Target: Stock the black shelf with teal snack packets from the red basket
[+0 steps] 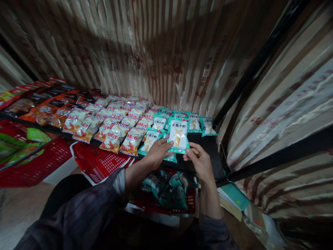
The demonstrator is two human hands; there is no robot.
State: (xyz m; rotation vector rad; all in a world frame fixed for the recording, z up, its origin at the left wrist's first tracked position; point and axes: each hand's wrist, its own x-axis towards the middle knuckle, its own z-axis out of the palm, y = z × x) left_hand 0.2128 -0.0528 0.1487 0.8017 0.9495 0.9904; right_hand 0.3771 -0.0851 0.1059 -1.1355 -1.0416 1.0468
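Observation:
Between my two hands a teal and white snack bag point(178, 133) is held upright above the black shelf point(206, 149), its printed front facing me. My left hand point(157, 152) grips its lower left corner, thumb on the front. The fingers of my right hand point(199, 159) pinch its lower right corner. Behind and beside it lie several matching teal bags point(208, 125), one of them point(148, 140) close to my left hand. Farther left, rows of white and orange snack bags point(111, 137) with red lettering cover the shelf.
Below the shelf stands a red basket point(192, 201) with several teal bags in it. Another red basket point(28, 170) with green packets is at the left. Orange bags point(47, 113) fill the shelf's left part. A patterned curtain point(161, 52) hangs behind; a dark post point(241, 86) rises at right.

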